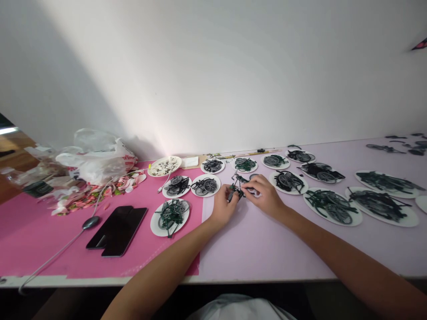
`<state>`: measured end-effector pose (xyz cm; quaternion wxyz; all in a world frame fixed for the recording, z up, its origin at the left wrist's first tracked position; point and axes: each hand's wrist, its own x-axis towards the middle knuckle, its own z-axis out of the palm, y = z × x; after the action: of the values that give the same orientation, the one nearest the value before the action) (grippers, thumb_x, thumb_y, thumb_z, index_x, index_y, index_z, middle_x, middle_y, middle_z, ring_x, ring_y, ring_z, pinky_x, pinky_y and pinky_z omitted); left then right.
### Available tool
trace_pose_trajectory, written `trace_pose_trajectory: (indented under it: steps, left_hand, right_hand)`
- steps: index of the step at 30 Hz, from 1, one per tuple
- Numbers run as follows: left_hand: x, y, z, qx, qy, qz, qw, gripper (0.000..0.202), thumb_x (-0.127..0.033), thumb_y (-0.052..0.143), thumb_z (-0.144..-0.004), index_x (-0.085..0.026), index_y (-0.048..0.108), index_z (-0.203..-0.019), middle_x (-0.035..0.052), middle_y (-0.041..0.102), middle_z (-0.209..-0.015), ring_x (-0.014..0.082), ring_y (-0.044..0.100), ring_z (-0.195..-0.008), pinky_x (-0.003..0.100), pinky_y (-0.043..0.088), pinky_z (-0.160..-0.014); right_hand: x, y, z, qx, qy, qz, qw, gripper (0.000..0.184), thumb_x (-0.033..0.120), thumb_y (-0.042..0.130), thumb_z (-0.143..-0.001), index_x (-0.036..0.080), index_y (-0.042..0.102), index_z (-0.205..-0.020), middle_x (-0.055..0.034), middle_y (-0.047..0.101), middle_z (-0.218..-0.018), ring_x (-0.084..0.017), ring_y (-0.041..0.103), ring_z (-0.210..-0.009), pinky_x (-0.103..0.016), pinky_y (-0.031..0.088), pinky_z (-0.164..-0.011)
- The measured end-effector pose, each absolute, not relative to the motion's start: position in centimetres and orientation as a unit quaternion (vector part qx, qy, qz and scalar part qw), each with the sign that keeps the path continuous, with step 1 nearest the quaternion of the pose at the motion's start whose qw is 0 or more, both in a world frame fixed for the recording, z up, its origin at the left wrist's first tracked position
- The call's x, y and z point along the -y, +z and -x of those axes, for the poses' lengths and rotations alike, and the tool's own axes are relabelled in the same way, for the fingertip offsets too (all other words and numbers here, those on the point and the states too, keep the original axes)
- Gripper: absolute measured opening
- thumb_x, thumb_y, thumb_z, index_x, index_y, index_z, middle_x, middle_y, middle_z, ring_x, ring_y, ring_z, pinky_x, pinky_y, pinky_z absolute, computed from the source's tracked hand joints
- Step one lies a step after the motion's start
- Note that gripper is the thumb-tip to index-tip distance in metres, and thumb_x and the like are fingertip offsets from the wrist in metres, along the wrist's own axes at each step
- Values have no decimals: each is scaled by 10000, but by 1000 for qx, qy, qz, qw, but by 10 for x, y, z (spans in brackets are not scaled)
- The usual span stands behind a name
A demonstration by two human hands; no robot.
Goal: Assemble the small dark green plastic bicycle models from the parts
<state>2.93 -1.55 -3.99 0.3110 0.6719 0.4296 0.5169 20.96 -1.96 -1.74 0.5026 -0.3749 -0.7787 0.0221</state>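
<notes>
My left hand [224, 205] is closed around the lower part of a small dark model bicycle [237, 181], which stands up above its fingers over the lilac part of the table. From the other side my right hand [267, 196] pinches at the same model with thumb and forefinger; any tiny part between those fingertips is too small to make out. Part of the model is hidden behind the fingers. Nearest to my left hand lies a white plate of grey spoked wheels [206, 185]. To the right of my right hand is a plate of dark wheels and frames [288, 182].
More plates with dark green and black bicycle parts [169, 217] spread left and right. A bowl of small white pieces [164, 166] sits at the back. On the pink side lie two black phones [116, 231], a cable with a grey puck [91, 222], and plastic bags [96, 155].
</notes>
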Motion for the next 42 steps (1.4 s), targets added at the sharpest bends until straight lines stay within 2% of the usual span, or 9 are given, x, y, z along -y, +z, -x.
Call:
trace_pose_trajectory:
  steps: [8,17,23,30,36,42]
  left_hand:
    - [16,-39,-29,-439,506,-677,306,107,-293,581,-874,-190,553,-885,-14,590,-782,136,520,-705,262,395,-669]
    - [13,-42,-30,-433,513,-675,307,107,-293,577,-869,-197,529,-872,-21,573,-762,135,510,-692,266,394,-655]
    - [15,-38,-29,-443,504,-678,300,103,-291,569,-868,-202,517,-877,-20,568,-775,135,511,-699,260,384,-636]
    - [15,-38,-29,-443,501,-684,290,106,-295,569,-869,-202,519,-859,-27,543,-739,133,493,-678,258,374,-631]
    - [15,-38,-29,-432,501,-692,290,148,-325,591,-877,-200,519,-845,-38,512,-715,125,459,-656,257,363,-628]
    - [16,-39,-29,-427,487,-709,278,122,-304,571,-893,-205,511,-855,-36,529,-715,121,461,-639,254,349,-611]
  right_hand:
    - [14,-23,-212,798,-46,316,512,106,204,644,-970,250,726,-1017,-46,641,-827,-204,608,-793,-345,541,-706]
    - [20,-20,-212,826,-19,377,418,135,266,521,-1026,240,620,-1114,-87,701,-1004,-260,643,-995,-362,548,-728]
    - [22,-20,-216,819,22,416,394,71,266,512,-1003,233,553,-1049,-80,644,-1005,-239,657,-916,-375,557,-764]
    - [15,-31,-218,823,31,402,400,64,284,491,-1025,236,528,-1046,-90,645,-1042,-236,668,-941,-351,542,-735]
    - [12,-30,-219,821,-45,412,392,133,310,494,-1035,226,556,-952,-61,657,-906,-200,655,-793,-286,449,-597]
    - [9,-30,-222,820,-147,434,341,352,320,458,-1052,220,514,-719,-39,614,-681,-177,596,-663,-285,322,-546]
